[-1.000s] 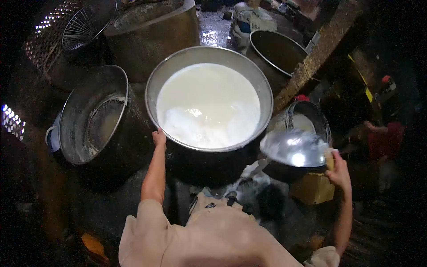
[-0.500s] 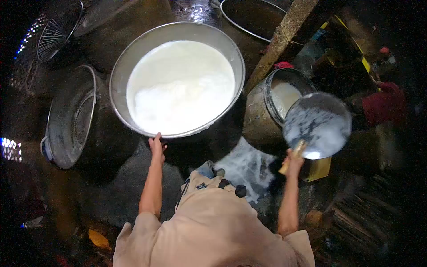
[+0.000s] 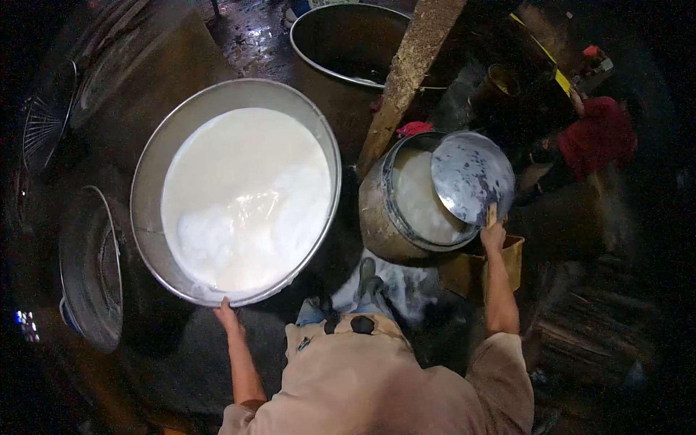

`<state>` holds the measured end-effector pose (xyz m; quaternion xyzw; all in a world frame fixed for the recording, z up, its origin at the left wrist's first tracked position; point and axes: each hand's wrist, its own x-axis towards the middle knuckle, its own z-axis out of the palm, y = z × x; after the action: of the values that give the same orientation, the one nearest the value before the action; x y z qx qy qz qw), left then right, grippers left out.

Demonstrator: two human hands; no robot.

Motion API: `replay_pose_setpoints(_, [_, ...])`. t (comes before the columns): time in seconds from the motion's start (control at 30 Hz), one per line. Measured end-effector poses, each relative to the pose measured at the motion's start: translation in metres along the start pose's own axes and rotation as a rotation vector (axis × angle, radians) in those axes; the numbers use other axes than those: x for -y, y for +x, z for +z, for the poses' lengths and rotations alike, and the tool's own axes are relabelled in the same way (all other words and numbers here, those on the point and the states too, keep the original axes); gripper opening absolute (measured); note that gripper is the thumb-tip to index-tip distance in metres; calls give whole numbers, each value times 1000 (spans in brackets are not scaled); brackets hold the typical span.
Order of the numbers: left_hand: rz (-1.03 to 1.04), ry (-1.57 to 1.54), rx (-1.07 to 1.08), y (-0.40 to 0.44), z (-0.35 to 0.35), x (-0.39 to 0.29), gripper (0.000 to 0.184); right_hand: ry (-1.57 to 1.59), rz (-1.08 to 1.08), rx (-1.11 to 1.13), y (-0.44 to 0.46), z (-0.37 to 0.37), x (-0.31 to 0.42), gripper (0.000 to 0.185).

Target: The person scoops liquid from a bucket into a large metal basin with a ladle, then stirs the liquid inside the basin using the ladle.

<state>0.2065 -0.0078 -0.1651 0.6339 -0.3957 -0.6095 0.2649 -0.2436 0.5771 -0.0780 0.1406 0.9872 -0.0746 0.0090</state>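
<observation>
A wide metal basin (image 3: 148,196) holds milky white liquid (image 3: 239,156) with foam on its near side. My left hand (image 3: 228,317) grips the basin's near rim, thumb on top, the other fingers partly hidden. In my right hand (image 3: 493,235) is the short wooden handle of a large round metal dipper (image 3: 475,174). White foam or liquid streaks the dipper's bowl, which is tilted over the right side of a drum (image 3: 378,226). Inside the drum is more whitish liquid (image 3: 417,192).
A slanting wooden post (image 3: 409,69) stands behind the drum, before a large vat (image 3: 319,40). Another metal basin (image 3: 90,268) is at left. A yellowish container (image 3: 512,264) sits beside the drum. White liquid (image 3: 409,286) is spilled near my boots. A person in red (image 3: 598,134) is at right.
My right hand has brought the dipper from the drum's right side to over its opening. My left hand stays on the basin rim. The view has shifted, showing the basin lower and further left.
</observation>
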Motion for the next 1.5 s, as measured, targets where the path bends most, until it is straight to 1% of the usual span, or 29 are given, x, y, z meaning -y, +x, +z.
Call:
replay_pose_setpoints(0.03, [1, -2, 24, 10, -5, 9, 52, -42, 15, 67, 11, -25, 30, 35])
replay_pose_setpoints(0.07, [-19, -10, -30, -3, 8, 3, 52, -87, 30, 137, 25, -36, 45, 38])
replay_pose_setpoints(0.1, [-43, -19, -89, -29, 23, -12, 52, -106, 17, 92, 49, -18, 42, 40])
replay_pose_setpoints(0.13, [-68, -32, -152, -49, 37, -17, 51, -126, -2, 47, 73, 12, 40, 44])
replay_pose_setpoints(0.17, [-69, 59, -221, -50, 41, -7, 47, -146, -26, 3, 96, 43, 37, 50])
replay_pose_setpoints(0.23, [-36, 77, -225, -67, 53, 9, 45, -88, -116, 99, 124, 92, 25, 51])
replay_pose_setpoints(0.27, [-17, 88, -228, -74, 66, 11, 44, -120, -163, 115, 133, 134, 12, 53])
replay_pose_setpoints(0.3, [-12, 100, -176, -85, 79, 11, 42, -150, -211, 130, 142, 175, 0, 54])
replay_pose_setpoints(0.37, [-12, 128, -72, -110, 94, 6, 40, -94, -215, 243, 136, 221, -4, 50])
replay_pose_setpoints(0.43, [-76, 175, -186, -113, 109, 2, 37, 151, -82, 424, 117, 264, -4, 45])
replay_pose_setpoints(0.47, [-104, 197, -241, -110, 112, -1, 36, 342, 38, 534, 104, 286, -2, 43])
replay_pose_setpoints(0.5, [-160, 247, -225, -102, 102, 2, 30, 571, 178, 644, 91, 306, -1, 41])
replay_pose_setpoints(0.57, [-211, 312, -225, -105, 105, -8, 27, 934, 435, 805, 66, 341, 2, 37])
replay_pose_setpoints(0.6, [-237, 341, -224, -107, 108, -12, 26, 1013, 477, 859, 57, 358, 5, 35])
replay_pose_setpoints(0.63, [-150, 322, -205, -104, 109, -7, 23, 1075, 492, 897, 53, 372, 9, 27])
replay_pose_setpoints(0.7, [-217, 410, -268, -104, 113, -12, 26, 1190, 529, 980, 45, 394, 9, 15])
replay_pose_setpoints(0.73, [-252, 455, -298, -103, 116, -14, 27, 1247, 550, 1020, 42, 397, 15, 12])
replay_pose_setpoints(0.8, [-200, 475, -274, -104, 120, -16, 29, 1281, 517, 1089, 36, 397, 21, 14])
replay_pose_setpoints(0.87, [-179, 454, -276, -108, 116, -14, 32, 1231, 406, 1143, 37, 351, 37, 15])
replay_pose_setpoints(0.93, [-177, 381, -303, -106, 114, -11, 34, 1072, 550, 1254, 49, 317, 45, 12])
replay_pose_setpoints(0.97, [-187, 387, -309, -106, 113, -11, 32, 989, 625, 1303, 52, 301, 48, 11])
replay_pose_setpoints(1.07, [-206, 385, -306, -100, 105, -7, 24, 1352, 355, 1129, 54, 302, 25, 7])
replay_pose_setpoints(1.1, [-206, 371, -297, -94, 98, -2, 20, 1202, 358, 1172, 59, 292, 25, 7])
replay_pose_setpoints(1.17, [-199, 346, -298, -90, 92, 6, 15, 896, 368, 1240, 65, 216, 53, 8])
replay_pose_setpoints(1.27, [-163, 297, -323, -89, 97, 8, 9, 779, 268, 1319, 73, 186, 33, 16])
replay_pose_setpoints(1.37, [-89, 189, -323, -92, 99, 7, 8, 1216, 611, 1830, 101, 188, -21, 24])
replay_pose_setpoints(1.43, [-16, 70, -270, -81, 87, 20, 7, 738, -83, 1558, 109, 148, -24, 24])
replay_pose_setpoints(1.47, [-19, 99, -252, -81, 87, 19, 7, 483, -382, 1367, 110, 115, -18, 24])
replay_pose_setpoints(1.5, [-24, 129, -236, -83, 84, 17, 7, 405, -435, 1278, 116, 103, -22, 22])
